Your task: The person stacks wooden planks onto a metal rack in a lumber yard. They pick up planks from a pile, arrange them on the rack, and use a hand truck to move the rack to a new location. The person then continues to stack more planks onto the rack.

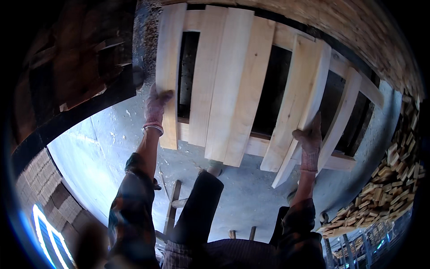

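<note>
Pale wooden boards lie side by side across two crosswise rails (257, 145), with dark gaps between some of them. My left hand (156, 105), in a knitted glove, is closed round the lower part of the leftmost board (169, 58), its thumb on the face. Toward the right, my right hand (309, 141), gloved too, grips the edge of a board (319, 85) that lies tilted against its neighbour (286, 112). Further right, a narrow board (340, 119) slants over the rails. Wide boards (230, 80) fill the middle.
A big heap of short wood pieces (380, 188) rises at the right. Dark brown sheeting (76, 67) hangs at the upper left, and stacked ridged panels (40, 175) stand below it. A wooden stool frame (172, 206) is by my legs on the grey floor (107, 148).
</note>
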Motion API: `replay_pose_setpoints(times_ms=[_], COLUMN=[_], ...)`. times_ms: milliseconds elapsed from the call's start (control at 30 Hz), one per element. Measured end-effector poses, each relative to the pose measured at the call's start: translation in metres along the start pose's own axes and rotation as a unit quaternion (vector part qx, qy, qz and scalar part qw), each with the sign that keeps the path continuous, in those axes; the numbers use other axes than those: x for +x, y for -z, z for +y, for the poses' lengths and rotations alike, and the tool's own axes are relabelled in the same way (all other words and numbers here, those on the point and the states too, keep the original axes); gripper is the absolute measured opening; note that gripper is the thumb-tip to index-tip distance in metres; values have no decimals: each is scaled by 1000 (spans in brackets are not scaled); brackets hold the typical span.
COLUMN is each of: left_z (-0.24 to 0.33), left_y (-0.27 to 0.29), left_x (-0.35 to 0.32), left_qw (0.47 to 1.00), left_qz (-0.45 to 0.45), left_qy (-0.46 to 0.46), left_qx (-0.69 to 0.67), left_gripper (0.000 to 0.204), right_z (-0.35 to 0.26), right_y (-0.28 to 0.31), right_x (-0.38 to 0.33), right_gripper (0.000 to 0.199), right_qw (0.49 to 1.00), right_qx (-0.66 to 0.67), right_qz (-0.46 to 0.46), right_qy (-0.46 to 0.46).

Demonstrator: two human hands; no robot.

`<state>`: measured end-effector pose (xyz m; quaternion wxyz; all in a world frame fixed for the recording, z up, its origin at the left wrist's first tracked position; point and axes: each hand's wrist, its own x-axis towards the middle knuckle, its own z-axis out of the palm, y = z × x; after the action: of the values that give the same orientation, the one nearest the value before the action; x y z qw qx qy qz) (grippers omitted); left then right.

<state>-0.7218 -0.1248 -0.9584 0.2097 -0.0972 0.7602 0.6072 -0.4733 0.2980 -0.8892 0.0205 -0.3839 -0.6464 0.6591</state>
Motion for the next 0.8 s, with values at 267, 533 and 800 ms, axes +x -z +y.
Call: replay_pose_setpoints(times_ms=[267, 533, 800], left_z=[5, 7, 24], left_y=[4, 7, 4], left_x=[0, 4, -2], left_qw=[999, 997, 993], left_qz=[-13, -62, -84], left_qy=[35, 31, 73], left_qx=[-23, -34, -42], left_gripper=[59, 55, 61], right_z=[-11, -3, -2], right_y=[-112, -123, -67], right_x=[6, 18, 34], right_gripper=[93, 101, 100], right_qw=[990, 997, 910], right_qx=[110, -17, -404], right_qz=[-40, -39, 63], right_qy=[-81, -69, 73])
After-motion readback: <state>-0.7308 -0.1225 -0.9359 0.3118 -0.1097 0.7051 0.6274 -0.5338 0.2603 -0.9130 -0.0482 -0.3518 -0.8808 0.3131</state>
